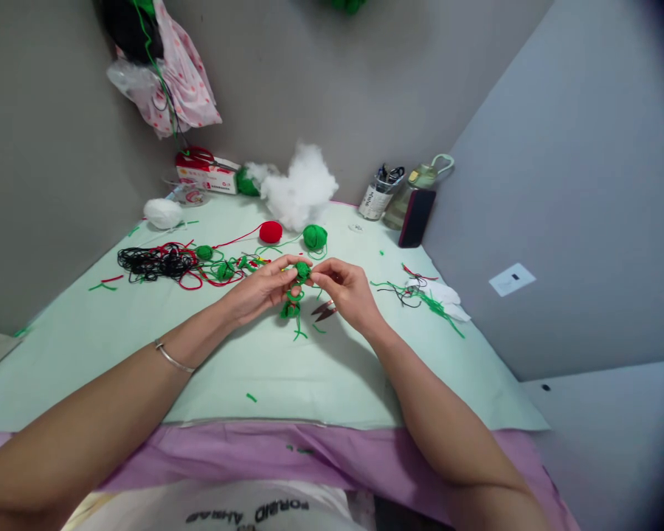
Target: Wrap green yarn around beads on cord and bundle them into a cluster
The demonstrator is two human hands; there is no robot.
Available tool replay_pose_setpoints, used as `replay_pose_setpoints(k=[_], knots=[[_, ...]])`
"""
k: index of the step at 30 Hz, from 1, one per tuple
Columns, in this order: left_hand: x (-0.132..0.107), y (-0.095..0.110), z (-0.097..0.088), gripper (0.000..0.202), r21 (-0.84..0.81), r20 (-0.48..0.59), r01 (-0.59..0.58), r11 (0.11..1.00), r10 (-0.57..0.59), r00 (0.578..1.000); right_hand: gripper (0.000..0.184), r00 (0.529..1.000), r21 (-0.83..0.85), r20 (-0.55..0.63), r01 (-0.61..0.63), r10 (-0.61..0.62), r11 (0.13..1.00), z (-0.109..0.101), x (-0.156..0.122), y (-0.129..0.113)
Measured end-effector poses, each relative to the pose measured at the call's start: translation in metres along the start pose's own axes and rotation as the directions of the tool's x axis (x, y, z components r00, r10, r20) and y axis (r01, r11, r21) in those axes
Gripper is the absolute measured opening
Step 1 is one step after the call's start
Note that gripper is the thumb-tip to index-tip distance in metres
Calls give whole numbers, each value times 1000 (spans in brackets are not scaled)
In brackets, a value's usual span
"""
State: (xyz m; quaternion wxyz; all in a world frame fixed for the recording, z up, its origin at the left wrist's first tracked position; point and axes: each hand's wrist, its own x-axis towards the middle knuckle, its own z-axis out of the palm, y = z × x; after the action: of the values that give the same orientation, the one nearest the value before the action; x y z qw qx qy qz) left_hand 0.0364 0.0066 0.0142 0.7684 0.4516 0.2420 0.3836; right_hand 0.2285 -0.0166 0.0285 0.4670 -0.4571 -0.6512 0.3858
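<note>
A small green crocheted piece point(302, 272) is held up above the table, pinched in my left hand point(265, 288). Its lower part point(291, 308), also green, dangles below my left fingers with loose yarn ends. My right hand point(343, 288) has thumb and fingers pressed together at the right edge of the piece; whether they grip the yarn or a small tool is too small to make out. Below my right hand lie dark-bladed scissors point(324, 310), their handles partly hidden by that hand.
Behind my hands are a green yarn ball point(315, 237), a red yarn ball point(271, 232) and white stuffing point(299, 188). Tangled black yarn point(158, 262) lies left, green yarn scraps point(437, 304) right. A phone point(417, 218), bottle point(401, 203) and pen cup point(375, 200) stand at back right.
</note>
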Motion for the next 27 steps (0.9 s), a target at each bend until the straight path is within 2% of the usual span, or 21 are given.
replay_pose_setpoints(k=[3, 7, 12, 22, 27], knots=[[0, -1, 1, 29, 38, -4, -15, 999, 15, 1000, 19, 1000, 33, -5, -18, 18, 999, -1, 3, 3], [0, -3, 0, 30, 104, -14, -44, 994, 46, 999, 18, 1000, -10, 9, -17, 17, 1000, -7, 5, 6], [1, -5, -1, 32, 217, -32, -89, 972, 98, 995, 17, 996, -47, 85, -35, 39, 998, -16, 6, 6], [1, -9, 0, 33, 322, 10, -160, 933, 166, 986, 14, 997, -22, 70, -22, 23, 1000, -14, 4, 5], [3, -8, -1, 34, 368, -14, -162, 916, 180, 984, 19, 990, -5, 110, -91, 91, 996, -15, 5, 4]])
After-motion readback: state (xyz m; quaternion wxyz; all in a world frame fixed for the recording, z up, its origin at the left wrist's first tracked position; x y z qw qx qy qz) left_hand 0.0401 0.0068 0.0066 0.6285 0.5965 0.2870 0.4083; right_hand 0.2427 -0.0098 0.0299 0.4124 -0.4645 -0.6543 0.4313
